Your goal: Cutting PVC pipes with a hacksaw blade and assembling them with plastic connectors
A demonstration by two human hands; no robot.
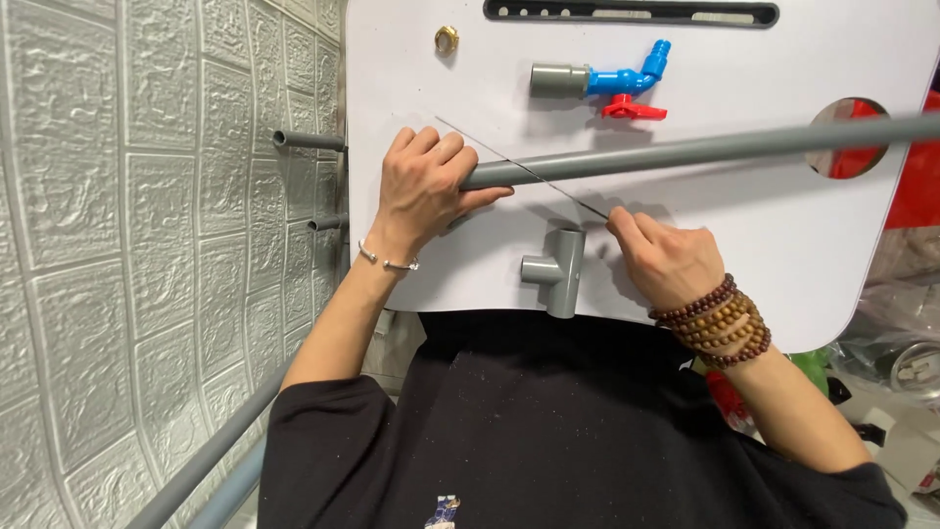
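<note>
Black fabric of the person's own clothing (548, 431) fills the bottom, and just beyond it a grey tee fitting (558, 269) lies on the white board (783, 255), between the two wrists. At 3 o'clock from the fitting, the right hand (666, 260) closes its fingers around one end of a thin saw blade (519, 171), which crosses the long grey pipe (705, 149) diagonally, apparently to cut it. At 10 o'clock, the left hand (423, 186) wraps the pipe's end tightly, probably to keep it steady, while farther off a blue valve with red handle (627, 88) and a brass fitting (446, 39) rest.
</note>
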